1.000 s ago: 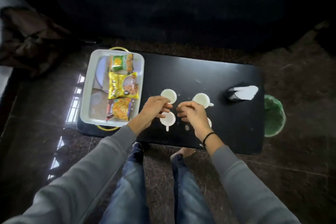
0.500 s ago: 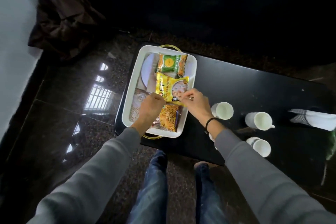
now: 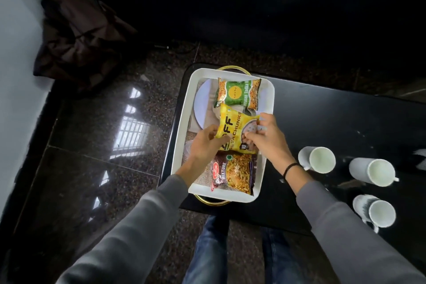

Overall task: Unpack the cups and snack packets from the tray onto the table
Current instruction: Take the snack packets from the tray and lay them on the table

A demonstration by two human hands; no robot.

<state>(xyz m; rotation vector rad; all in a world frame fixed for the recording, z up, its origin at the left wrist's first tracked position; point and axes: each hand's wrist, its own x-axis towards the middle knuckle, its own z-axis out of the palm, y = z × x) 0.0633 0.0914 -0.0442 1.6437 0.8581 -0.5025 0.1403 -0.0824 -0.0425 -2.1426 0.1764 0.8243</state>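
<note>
At the lower right of the frame, three white cups (image 3: pixel 378 213) were set on the black worktop (image 3: pixel 334 117), apart from the white tray (image 3: pixel 184 108) at centre. At the tray's lower end a maroon packet (image 3: pixel 232 174) was laid flat. Just above it a yellow packet (image 3: pixel 235 127) was gripped at either edge by the curled fingers of the left hand (image 3: pixel 202 143) and right hand (image 3: pixel 267 138), with a green packet (image 3: pixel 237 93) touching it at the upper end.

packets (image 3: pixel 235 131) in tray (image 3: pixel 184 127), cups (image 3: pixel 318 159) right
</note>
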